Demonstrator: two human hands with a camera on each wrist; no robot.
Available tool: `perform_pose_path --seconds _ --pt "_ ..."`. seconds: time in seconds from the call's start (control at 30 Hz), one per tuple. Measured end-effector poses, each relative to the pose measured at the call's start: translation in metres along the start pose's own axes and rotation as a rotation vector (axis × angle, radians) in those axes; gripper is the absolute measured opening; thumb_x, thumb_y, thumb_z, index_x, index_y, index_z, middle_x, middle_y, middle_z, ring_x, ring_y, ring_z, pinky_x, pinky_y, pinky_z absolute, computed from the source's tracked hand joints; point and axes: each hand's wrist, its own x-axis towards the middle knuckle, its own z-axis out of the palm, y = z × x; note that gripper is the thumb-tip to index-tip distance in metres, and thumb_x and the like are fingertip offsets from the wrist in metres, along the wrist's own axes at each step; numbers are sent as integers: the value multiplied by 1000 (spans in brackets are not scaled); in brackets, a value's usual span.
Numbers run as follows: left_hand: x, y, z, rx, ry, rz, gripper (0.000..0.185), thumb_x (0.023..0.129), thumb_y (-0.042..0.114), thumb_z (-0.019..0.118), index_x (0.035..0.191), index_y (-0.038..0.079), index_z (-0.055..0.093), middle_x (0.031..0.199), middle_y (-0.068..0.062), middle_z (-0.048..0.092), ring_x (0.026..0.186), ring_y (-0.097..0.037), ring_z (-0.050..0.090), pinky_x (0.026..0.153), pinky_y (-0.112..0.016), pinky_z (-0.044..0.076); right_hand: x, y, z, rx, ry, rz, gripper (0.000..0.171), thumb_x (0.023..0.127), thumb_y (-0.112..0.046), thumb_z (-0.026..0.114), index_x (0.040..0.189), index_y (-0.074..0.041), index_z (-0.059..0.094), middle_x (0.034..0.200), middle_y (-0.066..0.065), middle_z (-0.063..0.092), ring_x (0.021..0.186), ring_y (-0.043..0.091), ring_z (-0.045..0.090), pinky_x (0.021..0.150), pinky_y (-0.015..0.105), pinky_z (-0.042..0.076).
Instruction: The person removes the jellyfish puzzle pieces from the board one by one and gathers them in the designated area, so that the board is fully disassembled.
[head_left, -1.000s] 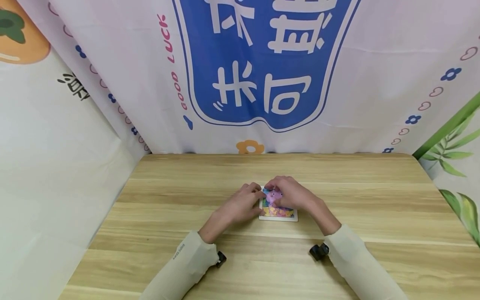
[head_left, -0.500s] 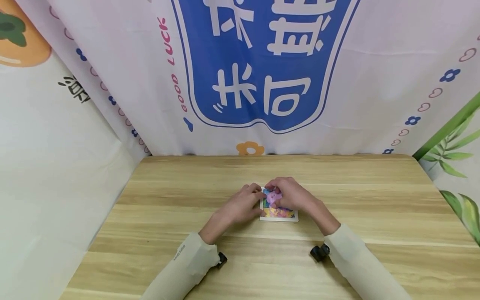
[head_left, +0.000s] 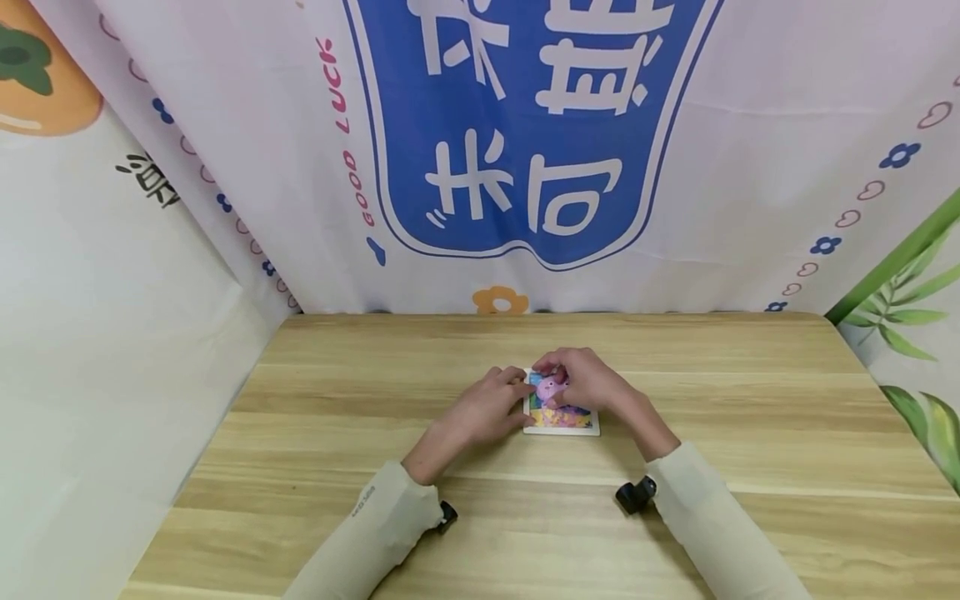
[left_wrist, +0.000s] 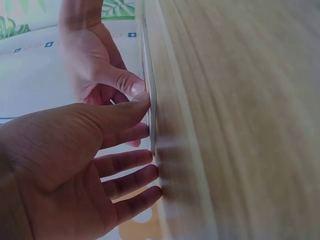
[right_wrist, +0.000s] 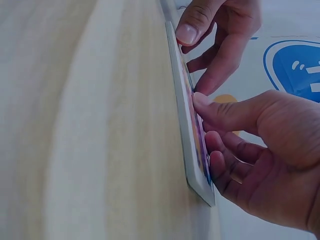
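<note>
A small square picture board with a white border and a pink cartoon character on it lies on the wooden table. My left hand is at its left side, thumb and fingertips right at the edge. In the left wrist view, the fingers of that hand are spread and nearly straight. Over the upper right of the picture is my right hand, covering part of it. Its thumb and bent fingertips touch the printed face in the right wrist view. The board looks thin and flat there.
The wooden table ends at a white cloth backdrop with a blue printed panel. Another pale cloth stands along the left side. Each sleeve has a small black camera at the wrist, one being the right camera.
The board has shifted slightly away from me and to the right, with both hands staying on it. My right hand has moved a little farther back. The head view has tilted slightly.
</note>
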Motion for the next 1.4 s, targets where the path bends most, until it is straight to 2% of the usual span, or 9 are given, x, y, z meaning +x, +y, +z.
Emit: perform_pose_path --seconds 0.23,0.43,0.6,0.77,1.03,1.27,1.4 --pt "-6 -2 1 -10 -16 -1 54 102 39 75 149 14 66 159 -10 54 142 -30 54 118 -43 51 -3 -1 5 17 -11 -27 46 88 -7 88 132 -7 74 114 6 76 96 16 65 85 31 57" --pt "-12 -4 2 -43 -3 13 52 102 37 76 147 12 67 155 -11 56 138 -29 55 115 -42 53 -3 -7 8 -21 -19 -64 39 90 -5 86 127 -5 76 108 5 74 91 16 63 81 29 55" --pt "-13 -4 1 -52 10 19 51 102 36 75 146 11 68 153 -11 57 135 -29 56 112 -41 54 -3 -9 8 -42 -18 -58 39 90 -2 84 129 -3 75 110 7 73 89 16 60 79 28 53" --pt "-12 -4 1 -59 9 16 50 102 36 75 145 11 69 153 -11 58 137 -29 56 113 -42 53 -1 -5 7 -14 -31 -53 42 90 1 83 131 -2 72 120 12 73 88 16 58 77 27 50" --pt "-9 -3 1 -48 27 49 45 101 35 77 139 11 73 140 -11 64 124 -25 60 105 -38 55 0 -2 5 -11 -49 -41 45 90 0 82 133 -2 71 130 15 72 114 24 64 99 43 56" --pt "-8 -3 0 -48 46 130 35 98 30 80 128 11 80 135 -7 72 132 -24 59 116 -43 49 3 -4 5 -16 -86 0 45 90 1 81 134 -4 71 130 13 72 114 24 62 104 46 54" --pt "-8 -3 0 -51 47 135 35 97 30 81 127 11 81 135 -7 73 132 -24 61 117 -44 48 3 -5 5 -6 -93 9 46 89 4 80 133 -4 70 127 12 71 109 23 61 100 43 55"
